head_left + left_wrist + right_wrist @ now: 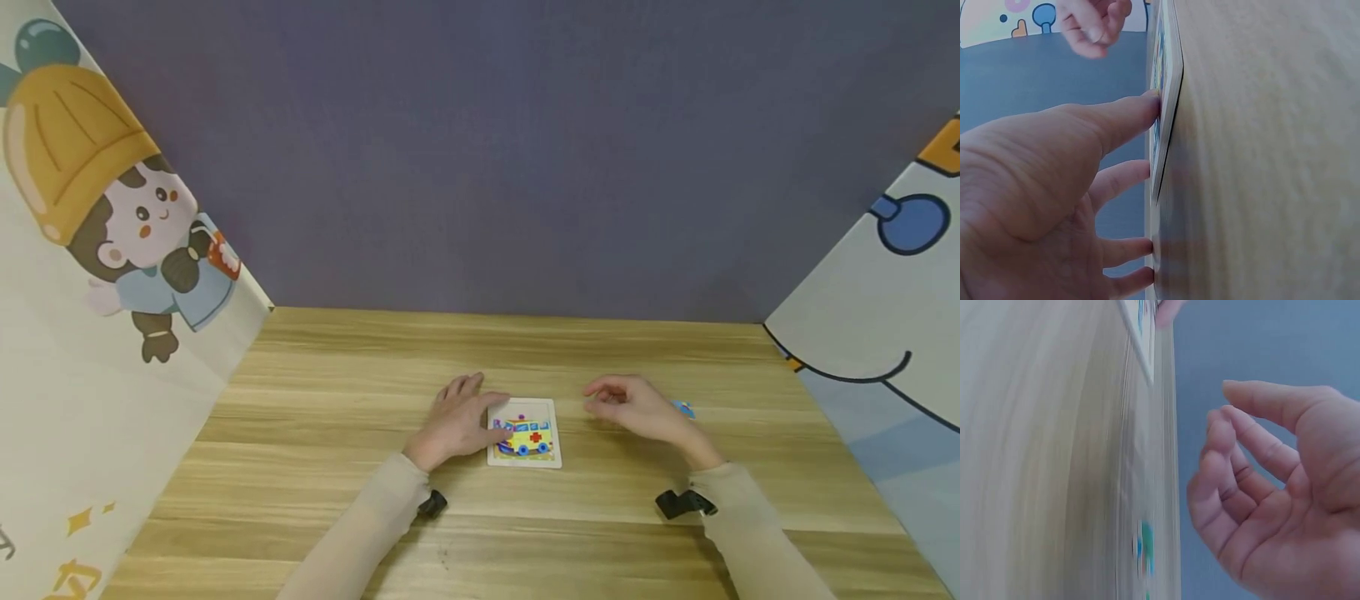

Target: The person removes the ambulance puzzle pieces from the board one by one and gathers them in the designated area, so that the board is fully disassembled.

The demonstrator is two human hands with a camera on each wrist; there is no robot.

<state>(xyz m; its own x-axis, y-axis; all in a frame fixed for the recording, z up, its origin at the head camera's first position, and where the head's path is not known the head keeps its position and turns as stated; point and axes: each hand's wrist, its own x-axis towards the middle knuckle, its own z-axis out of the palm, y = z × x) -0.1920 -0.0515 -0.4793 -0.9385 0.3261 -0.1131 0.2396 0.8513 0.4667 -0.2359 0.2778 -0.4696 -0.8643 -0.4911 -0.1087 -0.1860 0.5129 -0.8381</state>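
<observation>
A small square picture puzzle board (534, 437) with a white frame lies flat on the table, showing a yellow ambulance with a red cross. My left hand (456, 421) is at its left side, fingers spread; the left wrist view shows the thumb (1129, 115) pressing on the board's face. Above the table, to the right of the board, hovers my right hand (636, 408). Its fingers (1216, 465) are loosely bent, with a gap to the thumb and nothing visible between them. Beyond the right wrist lies a small blue puzzle piece (684, 408), partly hidden by the hand.
The wood-grain table (337, 375) meets a dark upright panel (480, 167) at the back. Printed side walls stand at left (150, 400) and right (847, 308). In the right wrist view, blurred green and blue pieces (1146, 547) lie on the table.
</observation>
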